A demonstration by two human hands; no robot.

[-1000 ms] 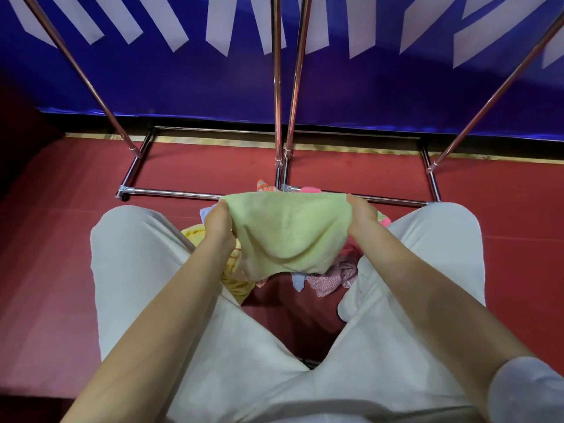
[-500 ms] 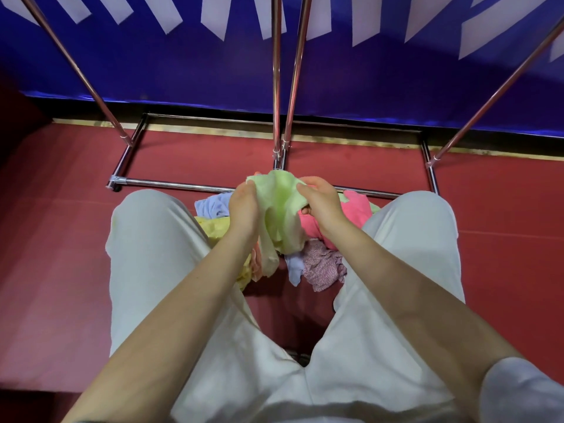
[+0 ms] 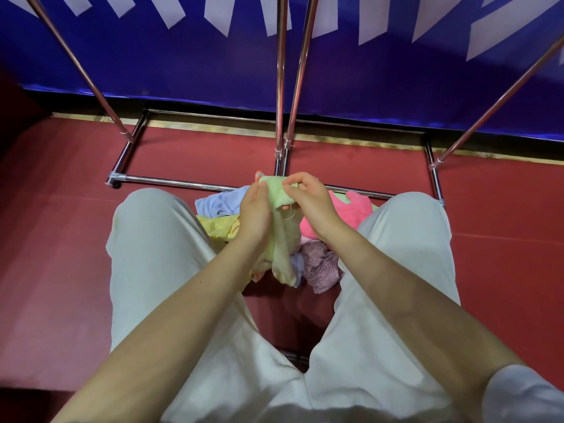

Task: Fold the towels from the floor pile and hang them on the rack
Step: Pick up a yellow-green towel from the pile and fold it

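A pale green towel (image 3: 282,239) hangs folded in half between my hands, just above the floor pile. My left hand (image 3: 254,209) holds its top left edge. My right hand (image 3: 306,195) pinches the top edge beside it, fingers curled over the cloth. Under them lies the pile (image 3: 320,264): a blue towel (image 3: 219,203), a yellow one (image 3: 219,228), a pink one (image 3: 348,210) and a mauve patterned one. The chrome rack (image 3: 280,87) stands right behind the pile, its upright poles rising out of frame.
My knees in white trousers (image 3: 152,239) flank the pile on both sides. The rack's base bar (image 3: 171,181) runs across the red floor just beyond my hands. A blue banner wall (image 3: 183,71) closes off the back.
The green towel was stretched wide between both hands. My hands have come together, folding it in half, and it now hangs narrow.
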